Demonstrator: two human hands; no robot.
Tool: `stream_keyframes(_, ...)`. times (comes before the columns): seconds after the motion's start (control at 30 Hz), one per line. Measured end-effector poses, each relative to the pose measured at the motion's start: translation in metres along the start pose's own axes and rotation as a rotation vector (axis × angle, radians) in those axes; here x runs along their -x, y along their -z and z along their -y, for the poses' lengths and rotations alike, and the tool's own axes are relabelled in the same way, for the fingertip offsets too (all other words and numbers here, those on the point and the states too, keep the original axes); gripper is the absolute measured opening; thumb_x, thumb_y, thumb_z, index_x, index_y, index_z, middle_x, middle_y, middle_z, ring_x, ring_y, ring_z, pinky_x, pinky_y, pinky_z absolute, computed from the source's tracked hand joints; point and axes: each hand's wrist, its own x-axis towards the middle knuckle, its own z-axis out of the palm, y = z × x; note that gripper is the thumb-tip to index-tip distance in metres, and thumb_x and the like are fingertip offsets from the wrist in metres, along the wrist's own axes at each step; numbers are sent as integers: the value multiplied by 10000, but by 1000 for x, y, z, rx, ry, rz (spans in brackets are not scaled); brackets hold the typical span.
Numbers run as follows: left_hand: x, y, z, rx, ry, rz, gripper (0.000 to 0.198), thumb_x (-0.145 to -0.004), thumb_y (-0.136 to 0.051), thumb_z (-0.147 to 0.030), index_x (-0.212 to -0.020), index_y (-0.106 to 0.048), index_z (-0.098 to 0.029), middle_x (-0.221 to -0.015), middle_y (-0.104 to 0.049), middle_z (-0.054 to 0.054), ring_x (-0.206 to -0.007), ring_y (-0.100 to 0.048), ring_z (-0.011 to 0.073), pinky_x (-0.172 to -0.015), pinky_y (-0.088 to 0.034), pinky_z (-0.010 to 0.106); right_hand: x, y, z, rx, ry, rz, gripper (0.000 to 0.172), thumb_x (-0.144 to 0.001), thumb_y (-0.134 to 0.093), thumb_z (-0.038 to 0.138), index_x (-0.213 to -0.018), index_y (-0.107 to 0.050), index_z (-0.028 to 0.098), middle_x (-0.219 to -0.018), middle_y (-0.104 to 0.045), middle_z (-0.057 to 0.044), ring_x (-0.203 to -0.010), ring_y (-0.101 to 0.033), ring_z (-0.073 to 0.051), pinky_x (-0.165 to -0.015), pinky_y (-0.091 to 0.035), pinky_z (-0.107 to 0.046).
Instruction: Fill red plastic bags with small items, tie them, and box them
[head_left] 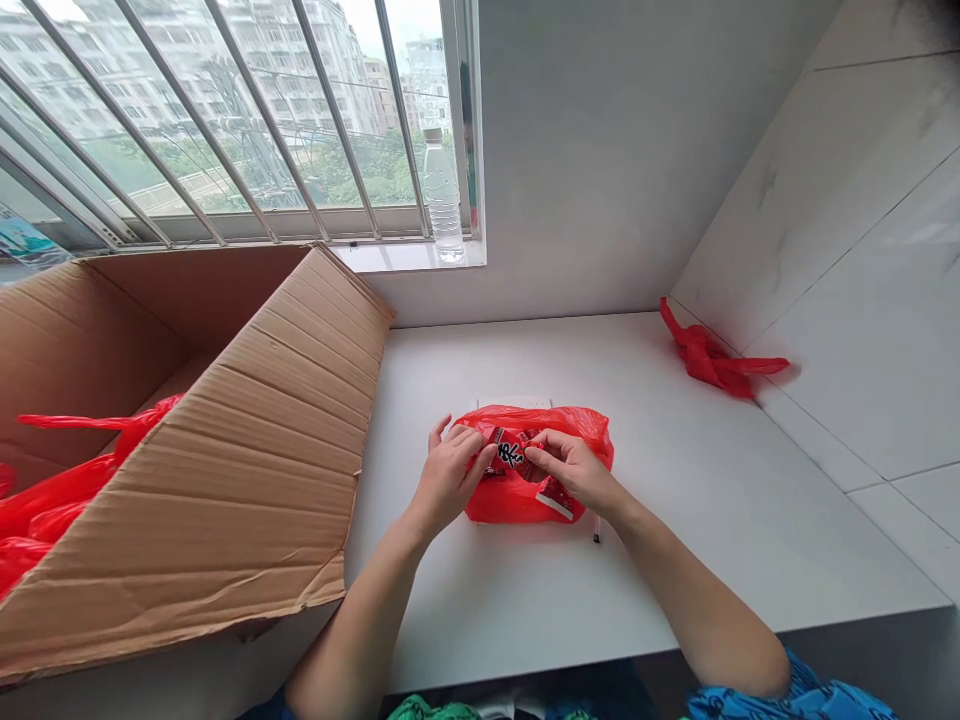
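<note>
Small red packet sits between the person's two hands, one at each end. Left hand: thumb and fingers pinched on the packet's left end. Right hand: fingertips clamped on its right end. Packet lies over the red bag; whether it touches the plastic beneath cannot be told. Second packet, red with a pale strip, on the bag just below the right hand.

Packet glossy, printed with bold black-and-white lettering. Bag thin, shiny, crumpled, roughly oblong. Dark-tipped pen at its near right corner, partly covered by the right hand and forearm. Flat white object at its far edge, mostly covered.

Bench white and smooth. Large brown cardboard box at left, open, side wall creased in ridges; red plastic bags inside. Crumpled red bag with two handles at the far right, against marbled tiles. Behind, plain grey wall; barred window, clear bottle upright on its sill, pale buildings and greenery outside.
</note>
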Motion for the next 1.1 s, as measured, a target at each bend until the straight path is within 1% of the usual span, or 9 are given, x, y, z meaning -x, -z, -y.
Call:
stream_keyframes(0.23,0,-3,4,68,63,1,356,-1034,-339,-358,-728,-442,-208,-726,-559,-37,-782,-539,125,-1181,-244,402,0,0,0,6,37,34,357,-885,-624,549,-849,-665,196,-861,-712,-25,-748,-704,-163,-747,-596,-330)
stream_keyframes(0.37,0,-1,6,45,65,-7,367,-1030,-343,-368,-725,-471,-210,-718,-577,-39,-779,-548,127,-1182,-244,405,3,3,3,81,45,16,351,-890,-618,537,-866,-693,195,-891,-719,-35,-787,-701,-171,-764,-581,-326)
stream_keyframes(0.5,0,3,8,-11,87,-19,382,-1033,-326,-353,-758,-554,-218,-755,-642,-36,-814,-583,133,-1194,-190,438,7,10,6,310,51,-117,326,-947,-530,493,-986,-714,226,-949,-738,-32,-865,-696,-192,-814,-558,-347)
stream_keyframes(0.63,0,3,9,-21,127,-31,345,-1031,-351,-358,-850,-619,-237,-833,-703,-37,-856,-614,140,-1191,-185,450,7,18,5,530,32,-138,352,-983,-449,427,-1223,-653,270,-1106,-729,-46,-983,-692,-226,-853,-555,-391)
stream_keyframes(0.8,1,1,7,-41,132,-39,338,-1030,-360,-376,-877,-631,-245,-828,-713,-31,-878,-628,154,-1195,-191,455,3,22,-3,824,77,-235,310,-985,-389,285,-1131,-659,239,-1028,-748,-58,-944,-707,-245,-798,-563,-406)
stream_keyframes(0.9,1,-1,5,-66,102,-17,314,-1026,-381,-379,-902,-639,-251,-923,-730,-22,-935,-629,162,-1195,-189,464,0,22,-8,857,134,-208,329,-952,-425,196,-1192,-644,245,-1134,-738,-48,-1050,-690,-228,-866,-560,-391)
stream_keyframes(0.97,1,-2,3,-82,80,9,255,-1015,-420,-384,-1027,-649,-272,-1052,-727,-9,-1013,-620,175,-1194,-181,481,0,21,-10,865,206,-139,390,-916,-443,128,-1225,-649,249,-1187,-724,-40,-1095,-674,-212,-924,-548,-380)
stream_keyframes(1.03,2,-4,1,-90,55,46,250,-1001,-462,-396,-1170,-621,-302,-1143,-708,4,-1091,-600,190,-1196,-159,507,-1,20,-14,879,268,-49,427,-877,-441,65,-1162,-697,253,-1185,-724,-30,-1082,-675,-199,-940,-544,-367)
stream_keyframes(1.1,3,-6,-1,-99,27,84,245,-994,-482,-407,-1167,-625,-311,-1106,-713,3,-1114,-592,199,-1200,-128,529,-2,19,-17,908,293,-3,428,-855,-434,29,-1056,-741,248,-1173,-725,-24,-1065,-674,-194,-929,-550,-357)
